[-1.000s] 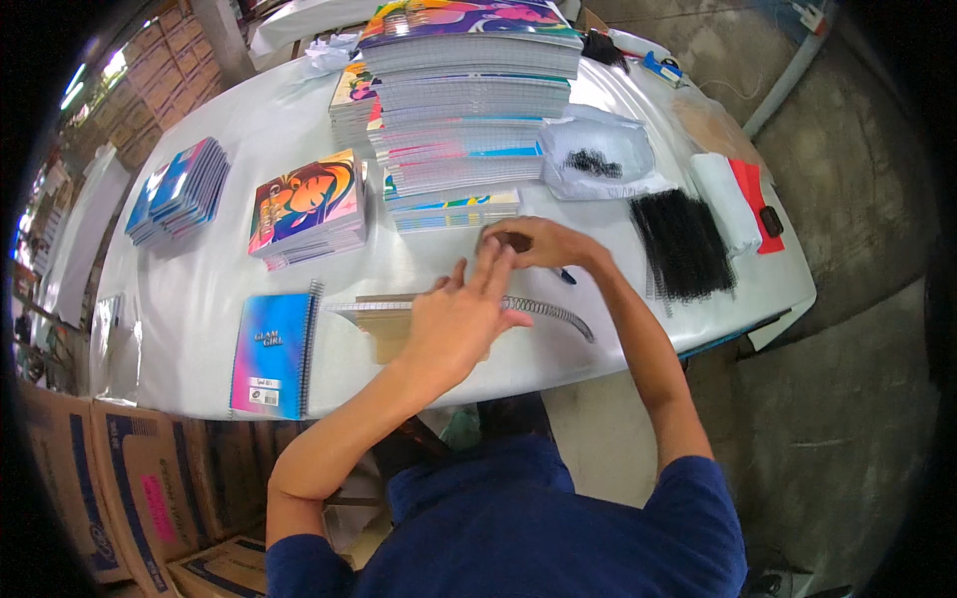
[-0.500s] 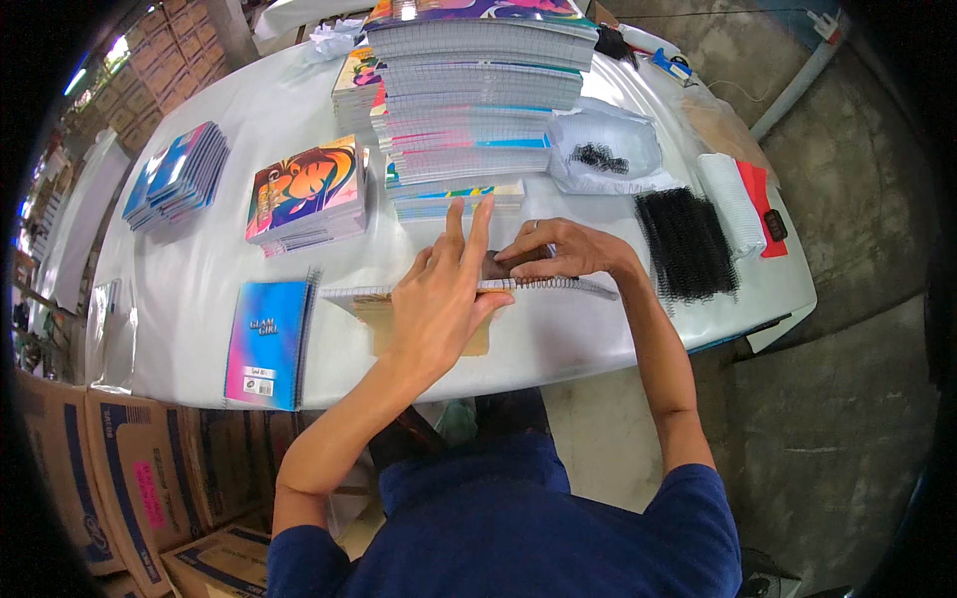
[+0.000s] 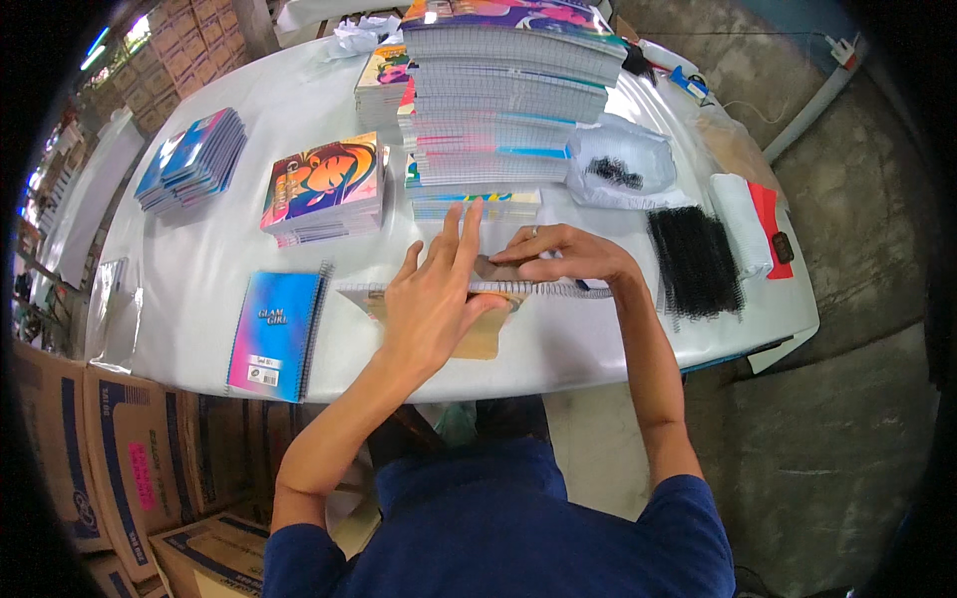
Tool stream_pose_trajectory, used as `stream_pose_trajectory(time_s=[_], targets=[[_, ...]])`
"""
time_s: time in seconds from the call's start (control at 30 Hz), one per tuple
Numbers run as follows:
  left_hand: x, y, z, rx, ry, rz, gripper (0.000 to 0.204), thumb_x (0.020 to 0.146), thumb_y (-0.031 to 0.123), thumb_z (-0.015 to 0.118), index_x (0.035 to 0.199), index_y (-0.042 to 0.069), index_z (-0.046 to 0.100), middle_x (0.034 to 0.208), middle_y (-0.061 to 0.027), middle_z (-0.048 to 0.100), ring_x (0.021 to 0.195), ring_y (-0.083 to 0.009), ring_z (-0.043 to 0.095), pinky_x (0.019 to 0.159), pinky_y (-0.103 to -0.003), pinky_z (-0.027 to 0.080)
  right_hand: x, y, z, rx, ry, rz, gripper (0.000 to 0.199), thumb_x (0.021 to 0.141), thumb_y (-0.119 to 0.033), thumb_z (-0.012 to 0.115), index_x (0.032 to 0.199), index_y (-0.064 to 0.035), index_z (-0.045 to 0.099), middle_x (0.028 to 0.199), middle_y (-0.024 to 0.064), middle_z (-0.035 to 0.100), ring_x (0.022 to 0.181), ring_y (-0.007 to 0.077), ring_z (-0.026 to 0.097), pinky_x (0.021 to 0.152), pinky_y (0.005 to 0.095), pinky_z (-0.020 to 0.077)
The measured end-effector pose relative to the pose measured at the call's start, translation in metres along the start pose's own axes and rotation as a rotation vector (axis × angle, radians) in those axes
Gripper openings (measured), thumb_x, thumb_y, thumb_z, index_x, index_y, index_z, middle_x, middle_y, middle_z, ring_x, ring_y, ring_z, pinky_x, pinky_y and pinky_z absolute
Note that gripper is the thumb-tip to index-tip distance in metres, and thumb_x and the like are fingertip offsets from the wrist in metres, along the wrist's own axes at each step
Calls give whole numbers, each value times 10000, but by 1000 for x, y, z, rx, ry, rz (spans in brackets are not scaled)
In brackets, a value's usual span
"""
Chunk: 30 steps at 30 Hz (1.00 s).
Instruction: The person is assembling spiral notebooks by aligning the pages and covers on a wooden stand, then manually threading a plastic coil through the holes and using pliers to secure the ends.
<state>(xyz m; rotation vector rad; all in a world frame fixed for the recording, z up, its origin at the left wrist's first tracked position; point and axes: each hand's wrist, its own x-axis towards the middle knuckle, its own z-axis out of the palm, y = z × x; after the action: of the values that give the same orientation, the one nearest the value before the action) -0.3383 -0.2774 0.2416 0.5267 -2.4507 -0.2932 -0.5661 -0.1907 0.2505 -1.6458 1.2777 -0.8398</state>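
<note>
One notebook (image 3: 364,291) is clamped, it seems, in the left hand (image 3: 429,299), and just right of this grip a spiral coil (image 3: 563,290) is apparently being threaded beside the right hand (image 3: 568,257), whose closing cannot be told, so steady turning is probably required.

Left hand (image 3: 427,307) on notebook (image 3: 371,289), right hand (image 3: 576,253) at coil (image 3: 554,289)

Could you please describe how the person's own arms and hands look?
Short, dark blue sleeves cover the upper arms; the forearms are bare. The left hand and right hand are ungloved, and a thin ring shows on a right-hand finger. No watch is visible.
</note>
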Motion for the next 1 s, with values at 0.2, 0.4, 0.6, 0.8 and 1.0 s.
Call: stream_pose_trajectory(time_s=[0.2, 0.4, 0.6, 0.8, 1.0], targets=[[-2, -5, -9, 34, -35, -45, 1131, 599, 463, 800, 1514, 168, 205, 1469, -151, 410, 1258, -315, 500, 1017, -491, 440, 11, -14, 2, -203, -45, 157, 683, 872, -556, 570, 1150, 60, 661, 1111, 211, 624, 1035, 307, 563, 917, 387, 432], [-6, -12, -12, 49, -32, -72, 1116, 600, 455, 802, 1514, 196, 216, 1490, -137, 383, 1248, -318, 508, 1014, -497, 439, 10, -2, 6, 146, -36, -73, 529, 856, -406, 647, 1140, 39, 673, 1110, 149, 638, 1011, 254, 573, 918, 353, 417], [-7, -16, -16, 64, -28, -84, 1108, 601, 443, 807, 1512, 206, 224, 1498, -126, 374, 1244, -310, 512, 1022, -502, 431, 17, -2, 11, 342, -60, -230, 463, 864, -336, 650, 1164, 16, 670, 1131, 98, 640, 1028, 209, 570, 903, 320, 416], [-7, -18, -20, 81, -33, -88, 1115, 592, 436, 808, 1513, 211, 222, 1522, -104, 338, 1258, -307, 497, 1032, -519, 414, 24, -7, 9, 213, -28, -100, 467, 860, -358, 659, 1159, -1, 677, 1106, 121, 654, 1027, 222, 581, 917, 334, 420], [-8, -22, -20, 97, 0, -83, 1118, 583, 460, 787, 1513, 202, 222, 1534, -105, 315, 1272, -301, 484, 1039, -531, 400, 33, -5, 11, 98, -18, 6, 560, 850, -428, 637, 1159, 39, 662, 1104, 153, 663, 1074, 254, 587, 934, 363, 433]])
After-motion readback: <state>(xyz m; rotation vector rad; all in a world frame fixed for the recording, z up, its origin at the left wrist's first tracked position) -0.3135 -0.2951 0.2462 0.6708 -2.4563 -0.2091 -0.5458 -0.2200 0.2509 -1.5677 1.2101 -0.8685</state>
